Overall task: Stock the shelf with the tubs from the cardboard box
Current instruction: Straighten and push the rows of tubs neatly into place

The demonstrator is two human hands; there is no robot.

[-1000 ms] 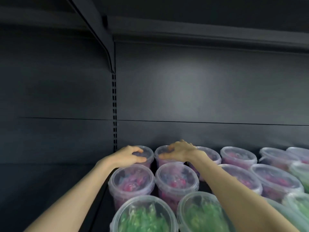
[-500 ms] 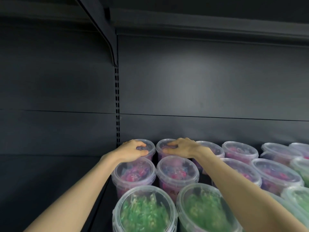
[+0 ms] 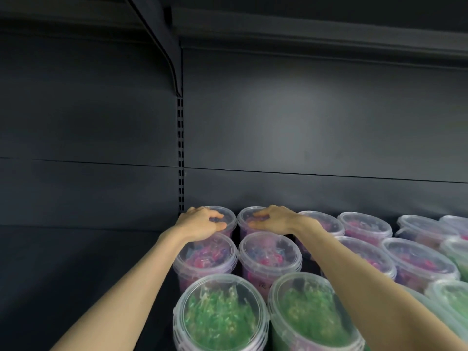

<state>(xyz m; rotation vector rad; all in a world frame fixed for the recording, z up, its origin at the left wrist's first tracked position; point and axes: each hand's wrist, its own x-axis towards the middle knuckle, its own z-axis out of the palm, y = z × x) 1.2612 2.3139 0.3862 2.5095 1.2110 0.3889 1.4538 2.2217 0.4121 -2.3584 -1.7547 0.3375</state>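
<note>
Left hand [image 3: 202, 224]: just below the middle of the view, toward 6 o'clock; laid from above on the back-left tub [image 3: 228, 213]; fingers curled close together over the lid, thumb on the near rim, gripping it.
Right hand [image 3: 276, 220]: at 3 o'clock of the left hand, on the second back tub [image 3: 246, 220]; fingers bent only a little and somewhat spread, thumb at the near rim, apparently holding the lid from above.
Task's things: both held tubs standing upright in the back row, close to the dark back panel [image 3: 304, 122], the back-left one just at 3 o'clock of the slotted upright [image 3: 180, 153].
Done so far: back row of pink tubs [image 3: 364, 224] running toward 3 o'clock; a second row of pink tubs [image 3: 206, 257] at 6 o'clock of the back row; green tubs [image 3: 220, 315] in front of those, at 6 and 4 o'clock of the view.
Step in hand: probably settling the two corner tubs straight in line, not yet released.
Left to do: cannot tell exactly; cardboard box not in view, so number of remaining tubs unknown.
Free room: bare shelf [image 3: 76, 274] at 8 o'clock, beyond the upright, with no tubs on it.
Judgement: this bay looks well filled, likely more than half done.
</note>
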